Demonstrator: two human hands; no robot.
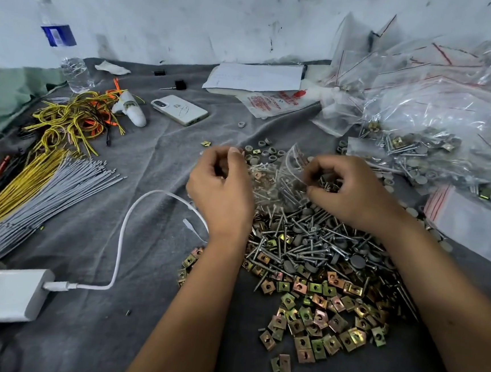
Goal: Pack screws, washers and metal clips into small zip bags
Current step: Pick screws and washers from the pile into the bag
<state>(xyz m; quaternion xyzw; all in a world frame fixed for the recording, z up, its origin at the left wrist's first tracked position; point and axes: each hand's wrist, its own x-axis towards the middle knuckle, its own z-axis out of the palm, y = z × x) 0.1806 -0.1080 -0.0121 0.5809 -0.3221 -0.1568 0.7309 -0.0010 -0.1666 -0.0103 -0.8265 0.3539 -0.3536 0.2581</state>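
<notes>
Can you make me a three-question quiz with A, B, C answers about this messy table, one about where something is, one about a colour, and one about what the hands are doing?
1. Where is the phone?
A. Beyond the left hand, near the wire bundle
B. Under the metal clips
C. Inside a zip bag

2. What colour is the label on the water bottle?
A. Red
B. Blue
C. Green

3. What are the two hands doing?
A. Lying flat on the cloth
B. Holding the phone
C. Holding a small clear bag over the screws

Answers: 1 A, it lies on the grey cloth beside the yellow wires. 2 B, a blue band wraps the bottle. 3 C, the left hand and right hand pinch a clear bag above the screw pile.
</notes>
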